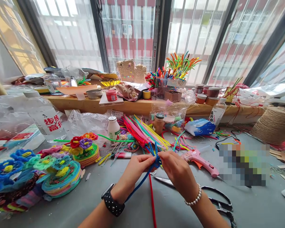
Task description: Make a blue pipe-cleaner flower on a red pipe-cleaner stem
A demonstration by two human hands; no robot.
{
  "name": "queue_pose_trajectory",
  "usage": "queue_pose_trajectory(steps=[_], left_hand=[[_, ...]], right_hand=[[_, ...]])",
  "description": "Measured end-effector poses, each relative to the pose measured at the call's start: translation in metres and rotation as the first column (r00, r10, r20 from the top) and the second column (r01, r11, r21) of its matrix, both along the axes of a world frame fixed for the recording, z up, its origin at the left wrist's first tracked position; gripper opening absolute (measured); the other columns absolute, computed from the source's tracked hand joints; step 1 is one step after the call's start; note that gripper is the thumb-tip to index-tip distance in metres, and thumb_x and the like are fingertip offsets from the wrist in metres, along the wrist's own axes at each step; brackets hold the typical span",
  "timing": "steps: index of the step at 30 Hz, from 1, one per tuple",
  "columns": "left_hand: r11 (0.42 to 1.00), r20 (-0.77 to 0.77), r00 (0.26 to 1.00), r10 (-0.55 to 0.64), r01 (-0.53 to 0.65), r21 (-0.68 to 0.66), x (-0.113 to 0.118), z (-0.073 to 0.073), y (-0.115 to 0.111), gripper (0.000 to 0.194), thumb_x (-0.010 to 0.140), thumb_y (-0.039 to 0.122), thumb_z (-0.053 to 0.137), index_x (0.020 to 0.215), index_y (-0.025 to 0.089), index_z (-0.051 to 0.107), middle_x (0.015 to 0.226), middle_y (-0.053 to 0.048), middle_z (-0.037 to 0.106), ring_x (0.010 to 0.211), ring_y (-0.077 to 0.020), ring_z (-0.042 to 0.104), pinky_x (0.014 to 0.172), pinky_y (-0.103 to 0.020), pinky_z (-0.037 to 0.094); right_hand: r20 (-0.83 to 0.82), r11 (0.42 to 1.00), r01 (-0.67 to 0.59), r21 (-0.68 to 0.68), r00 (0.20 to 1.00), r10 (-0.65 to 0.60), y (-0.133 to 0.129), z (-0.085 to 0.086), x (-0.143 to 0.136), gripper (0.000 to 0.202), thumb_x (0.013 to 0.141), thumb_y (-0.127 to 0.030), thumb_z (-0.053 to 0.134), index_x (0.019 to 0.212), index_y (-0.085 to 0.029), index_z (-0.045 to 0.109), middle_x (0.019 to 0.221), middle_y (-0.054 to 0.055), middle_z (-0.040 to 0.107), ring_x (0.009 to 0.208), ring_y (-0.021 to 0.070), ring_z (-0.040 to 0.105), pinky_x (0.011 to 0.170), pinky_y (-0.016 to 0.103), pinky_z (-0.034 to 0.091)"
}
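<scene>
Blue pipe cleaners (pixel 156 158), bent into a small looped bundle with several ends sticking up, are pinched between my two hands above the table. My left hand (pixel 139 167) grips the bundle from the left, fingers closed. From the other side my right hand (pixel 177 169) pinches it with thumb and fingertips. One long blue strand hangs down under my left wrist. Below my hands a red pipe cleaner (pixel 152 196) runs toward me. Black-handled scissors (pixel 217 199) lie partly hidden under my right hand and forearm.
Pipe-cleaner flower pots (pixel 64 180) crowd the left. Behind my hands lie loose pipe cleaners (pixel 142 129), a white bottle (pixel 113 129) and a brown jar (pixel 159 124). A pink glue gun (pixel 201 161) is right, with a twine spool (pixel 274 125) farther off. A cluttered ledge (pixel 133 106) runs behind.
</scene>
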State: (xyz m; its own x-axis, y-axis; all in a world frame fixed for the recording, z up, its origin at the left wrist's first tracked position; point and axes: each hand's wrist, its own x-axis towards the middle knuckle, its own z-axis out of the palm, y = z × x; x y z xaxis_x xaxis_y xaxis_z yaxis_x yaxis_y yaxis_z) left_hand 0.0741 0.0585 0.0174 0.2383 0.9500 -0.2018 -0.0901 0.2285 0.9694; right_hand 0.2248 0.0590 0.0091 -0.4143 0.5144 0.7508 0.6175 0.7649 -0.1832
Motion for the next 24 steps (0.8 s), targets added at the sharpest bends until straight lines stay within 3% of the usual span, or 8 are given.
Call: queue_pose_trajectory(steps=[10,14,17,24], left_hand=[[0.997,-0.058,0.998,-0.025,0.029,0.076,-0.001,-0.004,0.001,0.024,0.061,0.035,0.063,0.072,0.014,0.065,0.065,-0.001,0.061,0.062,-0.0122,0.050,0.063,-0.024,0.038],[0.997,-0.069,0.997,-0.025,0.029,0.071,-0.003,-0.002,0.002,0.023,0.062,0.034,0.062,0.073,0.014,0.065,0.067,-0.002,0.062,0.063,-0.0122,0.051,0.065,-0.024,0.039],[0.993,-0.082,0.995,-0.053,0.061,0.103,-0.004,0.001,0.002,0.022,0.063,0.033,0.061,0.074,0.014,0.066,0.070,-0.003,0.063,0.064,-0.0129,0.052,0.066,-0.025,0.039],[0.989,-0.093,0.989,-0.117,0.125,0.081,-0.007,0.004,0.004,0.023,0.063,0.032,0.062,0.076,0.013,0.066,0.070,-0.004,0.063,0.065,-0.0139,0.053,0.064,-0.024,0.040]], right_hand=[[0.033,0.999,0.038,-0.009,0.999,-0.038,-0.001,-0.004,-0.002,0.016,0.082,-0.011,0.038,0.091,-0.016,0.051,0.077,0.008,0.061,0.075,0.0179,0.057,0.065,0.030,0.049],[-0.184,0.980,-0.019,-0.197,0.983,-0.017,-0.001,0.000,-0.001,0.016,0.079,-0.013,0.043,0.092,-0.018,0.049,0.080,0.006,0.061,0.073,0.0159,0.059,0.067,0.029,0.051],[-0.348,0.915,-0.103,-0.391,0.936,-0.043,-0.001,0.006,0.002,0.015,0.078,-0.018,0.046,0.093,-0.018,0.050,0.077,0.004,0.061,0.071,0.0140,0.059,0.063,0.026,0.052],[-0.327,0.865,-0.061,-0.498,0.937,-0.122,-0.002,0.013,0.004,0.014,0.075,-0.028,0.051,0.071,-0.017,0.057,0.070,0.003,0.060,0.063,0.0141,0.057,0.060,0.026,0.049]])
